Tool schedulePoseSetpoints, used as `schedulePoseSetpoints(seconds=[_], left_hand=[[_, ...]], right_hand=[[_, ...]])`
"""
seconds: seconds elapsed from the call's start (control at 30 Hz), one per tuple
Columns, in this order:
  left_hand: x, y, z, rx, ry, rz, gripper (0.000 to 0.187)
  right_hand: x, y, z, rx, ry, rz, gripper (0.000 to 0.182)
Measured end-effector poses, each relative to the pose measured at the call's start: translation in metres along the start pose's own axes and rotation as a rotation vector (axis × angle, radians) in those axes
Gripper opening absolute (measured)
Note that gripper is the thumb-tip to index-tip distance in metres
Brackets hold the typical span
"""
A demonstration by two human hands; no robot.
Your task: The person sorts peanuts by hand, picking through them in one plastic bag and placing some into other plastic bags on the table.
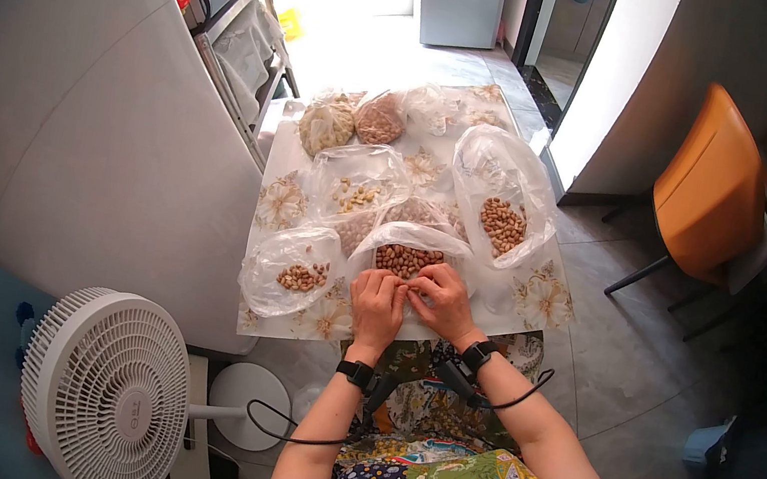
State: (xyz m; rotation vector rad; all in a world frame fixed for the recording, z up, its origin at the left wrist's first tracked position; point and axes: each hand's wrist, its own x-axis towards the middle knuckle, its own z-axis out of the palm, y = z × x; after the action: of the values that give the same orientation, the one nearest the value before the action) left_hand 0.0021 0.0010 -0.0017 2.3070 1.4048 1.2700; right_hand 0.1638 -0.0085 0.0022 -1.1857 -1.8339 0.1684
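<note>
My left hand (377, 301) and my right hand (442, 300) meet fingertip to fingertip at the near edge of an open plastic bag (364, 255). Both have their fingers pinched together; what is between them is too small and hidden to make out. Just beyond my fingers, reddish-brown peanuts (407, 261) fill the bag. To the left, a second open bag (267, 251) holds a smaller heap of brown and pale nuts (302, 277). Pale, skinless kernels (353, 196) lie in another bag behind. On the right, a long clear bag (479, 154) contains more brown peanuts (503, 227).
Two full bags, one of pale pieces (327, 124) and one of reddish-brown pieces (381, 117), stand at the back of the flowered tablecloth (540, 301). A white fan (109, 397) is at lower left. An orange chair (714, 188) stands to the right.
</note>
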Motion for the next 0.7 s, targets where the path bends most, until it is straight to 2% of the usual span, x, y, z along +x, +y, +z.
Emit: schedulePoseSetpoints(seconds=[0.7], left_hand=[[-0.0009, -0.0015, 0.0012, 0.016, -0.003, 0.002, 0.010]], right_hand=[[-0.0002, 0.0006, 0.0000, -0.002, -0.008, -0.003, 0.013]])
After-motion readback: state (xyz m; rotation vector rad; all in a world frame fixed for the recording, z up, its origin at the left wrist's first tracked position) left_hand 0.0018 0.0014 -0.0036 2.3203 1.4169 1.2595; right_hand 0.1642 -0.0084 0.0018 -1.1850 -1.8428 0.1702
